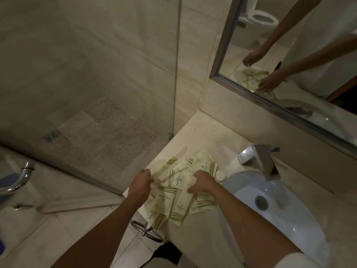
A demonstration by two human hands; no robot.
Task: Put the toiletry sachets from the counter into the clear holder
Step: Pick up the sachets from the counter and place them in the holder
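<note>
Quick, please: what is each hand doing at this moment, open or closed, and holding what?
Left hand: fingers curled, pinching the edge of a sachet.
Right hand: fingers curled over the sachets on the counter; a firm grip cannot be told.

Pale paper toiletry sachets (179, 192) scattered on cream stone bench (202, 136), left of white oval sink (286, 209); chrome faucet (260, 159) behind sink.

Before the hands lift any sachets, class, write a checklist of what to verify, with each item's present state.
1. Sachets on the counter: ok, spread in a loose pile.
2. Left hand grips a sachet: ok, at the pile's left edge.
3. Right hand has a grip: cannot tell; it rests on the pile.
4. Clear holder located: not ok, none visible.
5. Sachets clear of the sink: ok.
</note>
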